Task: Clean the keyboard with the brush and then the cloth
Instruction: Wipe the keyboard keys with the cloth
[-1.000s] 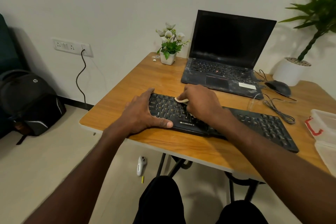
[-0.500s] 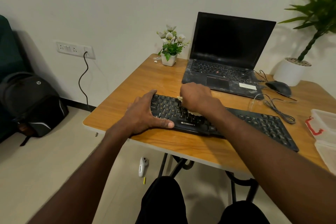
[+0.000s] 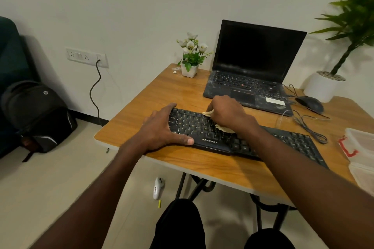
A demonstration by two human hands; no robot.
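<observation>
One black keyboard (image 3: 242,137) lies on the wooden desk (image 3: 202,163), near its front edge. The front bezel carries the white lettering "ZEBRONICS", just right of the left thumb tip.

Left hand (image 3: 162,129): the grip clasps the left end of the keyboard, fingers hooked over the far edge, thumb laid along the near edge.

Right hand (image 3: 224,113): the grip is clenched around one pale yellow cloth (image 3: 224,128) and rests on the keys in the left-centre key area. Cloth edges show beyond the fingertips and under the wrist.

Beyond the right grip stands one open laptop (image 3: 257,68), screen dark, with a white sticker on the palm rest; its text is too small to read. To the right of that grip lie one black mouse (image 3: 309,103) and one coiled cable (image 3: 309,129). Farther right sits one clear container (image 3: 362,151) with a red clasp.

Beyond the left grip stands one small white pot of white flowers (image 3: 190,56). Left of it, on the floor, sits one black backpack (image 3: 38,115) bearing a round "hp" logo.
</observation>
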